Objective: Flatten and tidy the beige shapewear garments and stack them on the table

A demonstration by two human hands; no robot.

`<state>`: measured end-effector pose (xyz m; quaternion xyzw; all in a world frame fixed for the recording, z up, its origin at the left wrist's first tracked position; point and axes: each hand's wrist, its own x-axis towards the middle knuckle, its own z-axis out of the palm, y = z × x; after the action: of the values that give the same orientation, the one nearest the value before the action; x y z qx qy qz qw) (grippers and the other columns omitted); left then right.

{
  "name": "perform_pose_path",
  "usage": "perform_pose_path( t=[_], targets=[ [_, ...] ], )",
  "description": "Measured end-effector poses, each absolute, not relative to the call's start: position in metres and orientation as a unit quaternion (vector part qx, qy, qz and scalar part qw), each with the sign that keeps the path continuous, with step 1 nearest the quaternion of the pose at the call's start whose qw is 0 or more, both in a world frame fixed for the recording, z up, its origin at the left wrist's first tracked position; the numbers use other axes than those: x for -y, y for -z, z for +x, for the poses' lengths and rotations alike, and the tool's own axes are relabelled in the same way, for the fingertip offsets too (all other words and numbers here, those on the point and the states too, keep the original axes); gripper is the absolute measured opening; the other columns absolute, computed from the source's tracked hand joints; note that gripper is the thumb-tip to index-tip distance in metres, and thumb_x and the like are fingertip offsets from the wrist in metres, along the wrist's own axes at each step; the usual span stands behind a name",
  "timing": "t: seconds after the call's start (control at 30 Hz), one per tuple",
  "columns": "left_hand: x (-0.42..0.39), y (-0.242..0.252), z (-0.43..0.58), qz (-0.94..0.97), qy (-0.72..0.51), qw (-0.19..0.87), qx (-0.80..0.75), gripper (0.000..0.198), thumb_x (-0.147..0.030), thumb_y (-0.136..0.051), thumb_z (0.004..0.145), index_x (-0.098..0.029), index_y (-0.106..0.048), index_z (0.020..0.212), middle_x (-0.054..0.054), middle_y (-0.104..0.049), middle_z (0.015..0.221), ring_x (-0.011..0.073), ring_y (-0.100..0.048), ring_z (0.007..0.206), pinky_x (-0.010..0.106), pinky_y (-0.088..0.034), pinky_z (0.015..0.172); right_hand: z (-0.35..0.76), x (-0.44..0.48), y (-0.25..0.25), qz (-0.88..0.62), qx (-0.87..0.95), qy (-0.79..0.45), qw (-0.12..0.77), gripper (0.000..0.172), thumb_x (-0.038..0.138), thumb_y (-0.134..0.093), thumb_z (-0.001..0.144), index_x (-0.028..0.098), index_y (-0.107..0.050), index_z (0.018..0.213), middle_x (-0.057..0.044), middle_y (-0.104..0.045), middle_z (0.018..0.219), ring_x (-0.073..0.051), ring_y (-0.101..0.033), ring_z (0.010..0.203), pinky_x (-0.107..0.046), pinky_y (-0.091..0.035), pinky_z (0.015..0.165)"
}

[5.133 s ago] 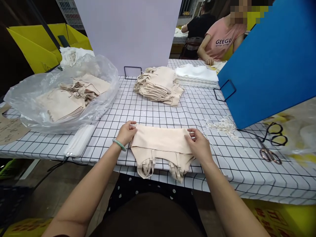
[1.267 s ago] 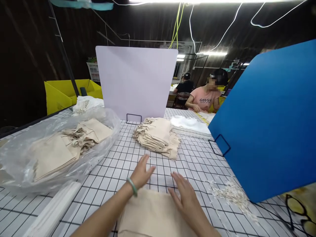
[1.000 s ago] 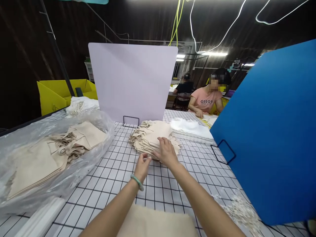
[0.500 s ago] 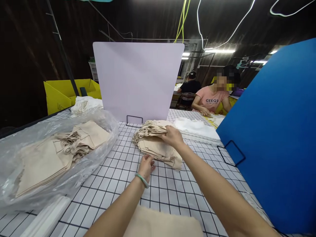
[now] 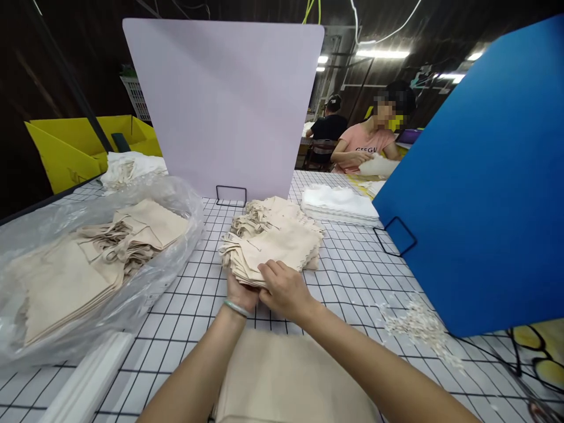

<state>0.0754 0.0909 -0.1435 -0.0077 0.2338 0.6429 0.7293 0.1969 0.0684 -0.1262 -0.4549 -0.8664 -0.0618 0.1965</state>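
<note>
A stack of beige drawstring cloth pouches [image 5: 277,244] lies ahead of me, with gathered cords along its left side and zigzag-cut edges on the right. My left hand [image 5: 241,292], with a pale green bangle on the wrist, holds the stack's near edge from below, its fingers partly hidden under the cloth. On the same edge, my right hand [image 5: 286,291] grips with fingers on top and the thumb low. Closer to me, a flat pile of beige cloth [image 5: 295,379] sits between my forearms.
At left, a clear plastic bag [image 5: 176,252] holds more beige pouches. White folded cloth [image 5: 339,202] lies back right. A lilac panel [image 5: 224,111] and blue panel [image 5: 480,194] stand on the gridded table. Scraps [image 5: 418,323] lie right. A co-worker [image 5: 368,141] sits beyond.
My right hand has come down and toward me from the folded-up layers to the stack's near edge. My left hand has moved under that edge. The upper pouches now lie flatter. The view has shifted.
</note>
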Motion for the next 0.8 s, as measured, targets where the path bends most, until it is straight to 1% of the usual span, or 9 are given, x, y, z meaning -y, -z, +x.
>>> perform_pose_path(
  t=[0.1, 0.17, 0.3, 0.4, 0.47, 0.57, 0.67, 0.73, 0.8],
  targets=[
    [-0.071, 0.142, 0.061, 0.010, -0.649, 0.718, -0.251, 0.063, -0.066, -0.044, 0.092, -0.017, -0.068, 0.122, 0.012, -0.074, 0.116, 0.0299, -0.065, 0.117, 0.041, -0.053, 0.100, 0.186, -0.059, 0.131, -0.457, 0.874, 0.016, 0.162, 0.028, 0.013, -0.055, 0.070, 0.017, -0.063, 0.097, -0.008, -0.067, 0.092, -0.023, -0.058, 0.085, -0.033, -0.043, 0.067],
    [-0.058, 0.144, 0.055, 0.042, -0.663, 0.697, -0.269, 0.059, -0.066, -0.054, 0.089, -0.018, -0.069, 0.119, 0.010, -0.074, 0.116, 0.0285, -0.067, 0.115, 0.038, -0.054, 0.098, 0.176, -0.053, 0.132, -0.470, 0.871, -0.019, 0.143, 0.026, 0.015, -0.056, 0.073, 0.017, -0.063, 0.097, -0.008, -0.067, 0.094, -0.023, -0.059, 0.087, -0.033, -0.044, 0.068],
    [-0.047, 0.155, 0.036, 0.107, -0.599, 0.690, -0.392, 0.018, -0.023, -0.073, 0.081, -0.013, -0.071, 0.097, 0.006, -0.077, 0.090, 0.0194, -0.073, 0.086, 0.026, -0.058, 0.081, 0.156, -0.042, 0.130, -0.478, 0.865, -0.106, 0.109, 0.027, 0.019, -0.058, 0.079, 0.016, -0.064, 0.106, -0.010, -0.067, 0.102, -0.024, -0.062, 0.092, -0.034, -0.048, 0.072],
    [-0.051, 0.163, 0.015, 0.133, -0.556, 0.682, -0.456, 0.018, -0.005, -0.069, 0.071, -0.010, -0.069, 0.088, 0.006, -0.075, 0.077, 0.0166, -0.071, 0.068, 0.024, -0.058, 0.068, 0.159, -0.044, 0.129, -0.415, 0.872, -0.212, 0.153, 0.035, 0.030, -0.065, 0.084, 0.019, -0.062, 0.118, -0.009, -0.067, 0.107, -0.024, -0.063, 0.099, -0.035, -0.050, 0.081],
    [-0.053, 0.164, 0.005, 0.144, -0.547, 0.683, -0.463, 0.030, -0.002, -0.069, 0.066, -0.011, -0.069, 0.095, 0.007, -0.076, 0.083, 0.0187, -0.072, 0.071, 0.027, -0.059, 0.070, 0.178, -0.054, 0.131, -0.434, 0.827, -0.245, 0.260, 0.039, 0.041, -0.067, 0.086, 0.022, -0.061, 0.119, -0.009, -0.066, 0.113, -0.024, -0.061, 0.106, -0.037, -0.050, 0.090],
    [-0.053, 0.162, 0.001, 0.153, -0.535, 0.681, -0.477, 0.043, -0.005, -0.074, 0.063, -0.014, -0.066, 0.104, 0.008, -0.077, 0.092, 0.0225, -0.074, 0.081, 0.032, -0.059, 0.078, 0.226, -0.079, 0.144, -0.618, 0.665, -0.174, 0.382, 0.049, 0.053, -0.070, 0.080, 0.020, -0.061, 0.115, -0.014, -0.062, 0.121, -0.030, -0.056, 0.116, -0.047, -0.046, 0.099],
    [-0.049, 0.162, 0.005, 0.164, -0.530, 0.672, -0.491, 0.043, -0.008, -0.078, 0.062, -0.016, -0.063, 0.103, 0.009, -0.075, 0.093, 0.0250, -0.073, 0.089, 0.034, -0.058, 0.083, 0.270, -0.102, 0.161, -0.707, 0.577, -0.255, 0.319, 0.059, 0.057, -0.078, 0.066, 0.019, -0.064, 0.108, -0.014, -0.067, 0.113, -0.033, -0.060, 0.112, -0.047, -0.048, 0.095],
    [-0.045, 0.162, 0.006, 0.177, -0.531, 0.648, -0.516, 0.044, -0.010, -0.078, 0.064, -0.018, -0.059, 0.103, 0.010, -0.073, 0.100, 0.0272, -0.071, 0.097, 0.039, -0.056, 0.090, 0.284, -0.112, 0.168, -0.693, 0.579, -0.318, 0.289, 0.055, 0.056, -0.081, 0.063, 0.018, -0.066, 0.101, -0.011, -0.072, 0.100, -0.029, -0.067, 0.097, -0.041, -0.053, 0.084],
    [-0.039, 0.158, 0.006, 0.206, -0.560, 0.549, -0.585, 0.049, -0.013, -0.079, 0.065, -0.020, -0.054, 0.105, 0.013, -0.066, 0.115, 0.0303, -0.065, 0.112, 0.047, -0.050, 0.102, 0.285, -0.115, 0.169, -0.670, 0.596, -0.333, 0.291, 0.048, 0.052, -0.082, 0.063, 0.019, -0.067, 0.095, -0.009, -0.074, 0.090, -0.025, -0.069, 0.083, -0.036, -0.055, 0.074]
  ],
)
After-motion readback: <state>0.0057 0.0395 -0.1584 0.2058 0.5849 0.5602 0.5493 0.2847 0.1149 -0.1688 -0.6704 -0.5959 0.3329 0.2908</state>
